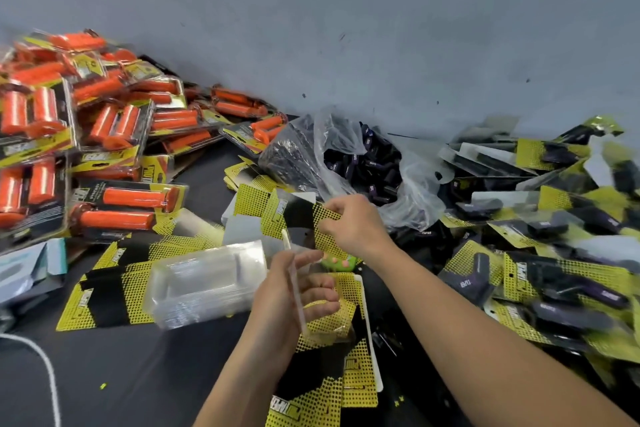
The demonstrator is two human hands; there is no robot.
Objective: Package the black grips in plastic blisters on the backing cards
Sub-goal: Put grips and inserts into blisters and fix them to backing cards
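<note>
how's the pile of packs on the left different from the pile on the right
The left pile holds orange grips; the right pile holds black ones. The left pile looks heaped higher against the wall, while the right pile spreads lower. Both show grips under clear blisters on yellow-and-black cards.

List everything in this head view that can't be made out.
All in the head view:
Clear blister held by the left hand: edge-on and see-through; its shape is unclear.
Backing card pinched by the right hand: print blurred, unreadable.
Black grips in the plastic bag: wrinkled plastic hides their number.
Orange packs: pile cut off by the left edge.
Green thing: mostly hidden behind the hands; what it is, unclear.
</note>
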